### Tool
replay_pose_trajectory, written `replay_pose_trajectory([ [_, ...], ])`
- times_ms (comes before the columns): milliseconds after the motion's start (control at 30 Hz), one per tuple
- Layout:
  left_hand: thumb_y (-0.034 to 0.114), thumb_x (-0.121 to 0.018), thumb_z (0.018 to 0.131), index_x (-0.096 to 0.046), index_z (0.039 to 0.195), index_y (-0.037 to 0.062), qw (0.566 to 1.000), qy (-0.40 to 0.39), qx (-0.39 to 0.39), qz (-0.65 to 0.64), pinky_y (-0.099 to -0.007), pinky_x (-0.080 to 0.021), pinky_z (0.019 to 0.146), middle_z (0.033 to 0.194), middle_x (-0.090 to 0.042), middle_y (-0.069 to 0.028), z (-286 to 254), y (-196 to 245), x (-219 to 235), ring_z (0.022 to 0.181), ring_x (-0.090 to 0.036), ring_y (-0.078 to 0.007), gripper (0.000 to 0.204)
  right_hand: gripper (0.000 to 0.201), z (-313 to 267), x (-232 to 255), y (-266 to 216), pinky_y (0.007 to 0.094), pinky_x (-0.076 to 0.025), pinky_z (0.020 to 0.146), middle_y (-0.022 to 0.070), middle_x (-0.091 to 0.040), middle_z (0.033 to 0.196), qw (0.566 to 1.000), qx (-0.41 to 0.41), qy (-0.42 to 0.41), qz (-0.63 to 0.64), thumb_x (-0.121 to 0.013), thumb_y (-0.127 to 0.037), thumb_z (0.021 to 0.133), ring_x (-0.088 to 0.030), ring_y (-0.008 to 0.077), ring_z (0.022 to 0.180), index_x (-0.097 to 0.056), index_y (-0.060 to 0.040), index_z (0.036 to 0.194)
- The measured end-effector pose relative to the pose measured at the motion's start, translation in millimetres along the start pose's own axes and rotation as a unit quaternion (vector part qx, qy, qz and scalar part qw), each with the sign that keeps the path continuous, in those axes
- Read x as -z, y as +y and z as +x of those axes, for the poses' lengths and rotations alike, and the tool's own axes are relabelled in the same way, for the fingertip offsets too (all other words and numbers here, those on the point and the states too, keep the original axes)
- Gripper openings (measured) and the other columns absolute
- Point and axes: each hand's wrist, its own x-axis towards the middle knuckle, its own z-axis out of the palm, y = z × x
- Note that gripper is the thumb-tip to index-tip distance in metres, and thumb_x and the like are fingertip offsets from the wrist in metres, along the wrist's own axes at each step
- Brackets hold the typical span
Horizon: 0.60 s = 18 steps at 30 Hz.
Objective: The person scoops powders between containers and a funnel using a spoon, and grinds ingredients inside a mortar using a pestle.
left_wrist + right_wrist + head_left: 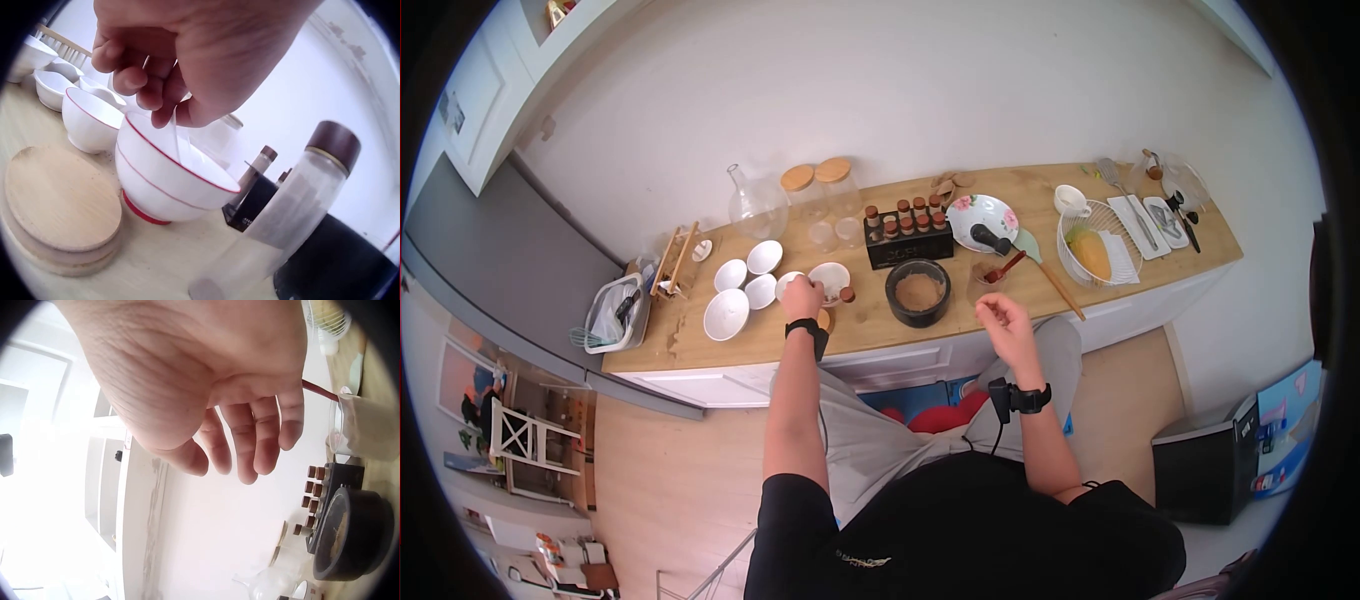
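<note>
Plainly, red-rimmed white bowl

White wall; wooden counter (pale floor)

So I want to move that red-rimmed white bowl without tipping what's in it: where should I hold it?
Take the red-rimmed bowl low on its outer wall, above the narrow red foot, coming from the open counter side near the wooden lid. The wall flares outward to the rim, so cupping from beneath suits it. The left hand already holds a thin white utensil over its rim, and a glass bottle crowds the other side.
</note>
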Motion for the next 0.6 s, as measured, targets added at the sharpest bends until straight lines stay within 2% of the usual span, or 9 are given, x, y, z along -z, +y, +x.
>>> replay_pose_trajectory([
  [167,0.027,-0.065,0.077,-0.07,0.074,-0.0037,0.987,0.07,0.027,-0.141,-0.0431,-0.053,0.066,0.07,-0.066,-0.0234,-11,23,45,0.071,-0.067,-0.039,0.031,0.013,15,-10,1,0.0214,-0.042,0.066,-0.0027,-0.059,0.075,1.0,0.021,-0.009,0.013,-0.064,-0.012,0.091,-0.051,0.0043,0.07,-0.064,0.001,0.093],
  [233,0.025,-0.067,0.077,-0.068,0.074,-0.0063,0.962,0.086,-0.001,-0.258,-0.0383,-0.051,0.06,0.065,-0.065,-0.0223,-18,32,60,0.063,-0.067,-0.0334,0.031,0.016,30,-22,-10,0.023,-0.045,0.064,0.001,-0.062,0.074,0.994,0.095,-0.02,-0.046,-0.066,-0.014,0.09,-0.055,0.0059,0.068,-0.064,0.0012,0.096],
  [267,0.025,-0.067,0.077,-0.068,0.074,-0.0063,0.963,0.086,-0.002,-0.256,-0.0383,-0.051,0.06,0.065,-0.065,-0.0223,-25,39,68,0.063,-0.067,-0.0334,0.031,0.016,37,-30,-15,0.023,-0.045,0.064,0.001,-0.062,0.074,0.994,0.095,-0.019,-0.044,-0.066,-0.014,0.09,-0.055,0.0059,0.068,-0.064,0.0012,0.096],
  [333,0.018,-0.067,0.079,-0.067,0.073,-0.0076,0.941,0.084,-0.049,-0.324,-0.0324,-0.048,0.055,0.061,-0.065,-0.0185,-46,56,85,0.055,-0.064,-0.0207,0.026,0.023,45,-50,-25,0.0245,-0.047,0.06,0.0048,-0.064,0.074,0.989,0.114,-0.056,-0.072,-0.068,-0.017,0.089,-0.057,0.0079,0.064,-0.065,0.0015,0.103],
  [367,0.018,-0.067,0.079,-0.067,0.073,-0.0076,0.941,0.082,-0.051,-0.323,-0.0324,-0.048,0.055,0.061,-0.065,-0.0185,-62,70,99,0.055,-0.064,-0.0207,0.026,0.023,46,-61,-28,0.0245,-0.047,0.06,0.0048,-0.064,0.074,0.99,0.113,-0.054,-0.072,-0.068,-0.017,0.089,-0.057,0.0079,0.064,-0.065,0.0015,0.103],
  [433,0.014,-0.066,0.083,-0.067,0.072,-0.007,0.892,0.025,-0.065,-0.446,-0.028,-0.043,0.051,0.056,-0.062,-0.0118,-94,94,120,0.052,-0.057,-0.0102,0.023,0.03,47,-79,-30,0.025,-0.046,0.057,0.0057,-0.064,0.073,0.992,0.085,-0.083,-0.048,-0.069,-0.019,0.089,-0.055,0.0086,0.06,-0.064,0.002,0.11],
  [467,0.013,-0.065,0.085,-0.064,0.07,-0.0064,0.898,0.03,-0.083,-0.432,-0.0263,-0.038,0.048,0.052,-0.055,-0.0055,-100,94,113,0.05,-0.048,-0.0071,0.024,0.03,45,-83,-32,0.025,-0.046,0.057,0.0057,-0.064,0.073,0.992,0.084,-0.081,-0.05,-0.069,-0.019,0.089,-0.055,0.0086,0.06,-0.064,0.002,0.11],
  [533,0.013,-0.065,0.085,-0.062,0.069,-0.0062,0.89,0.019,-0.096,-0.445,-0.0263,-0.036,0.048,0.052,-0.052,-0.0039,-119,96,103,0.05,-0.045,-0.0073,0.025,0.032,38,-88,-34,0.0247,-0.046,0.057,0.0048,-0.063,0.073,0.993,0.045,-0.104,-0.033,-0.066,-0.017,0.091,-0.055,0.008,0.061,-0.061,0.0027,0.116],
  [600,0.014,-0.067,0.085,-0.059,0.067,-0.0054,0.881,0.01,-0.111,-0.46,-0.0264,-0.033,0.05,0.052,-0.047,-0.0014,-137,102,98,0.052,-0.041,-0.008,0.027,0.029,36,-94,2,0.0243,-0.046,0.057,0.0038,-0.062,0.072,0.994,0.038,-0.099,0.018,-0.064,-0.015,0.092,-0.055,0.0075,0.061,-0.061,0.0033,0.115],
])
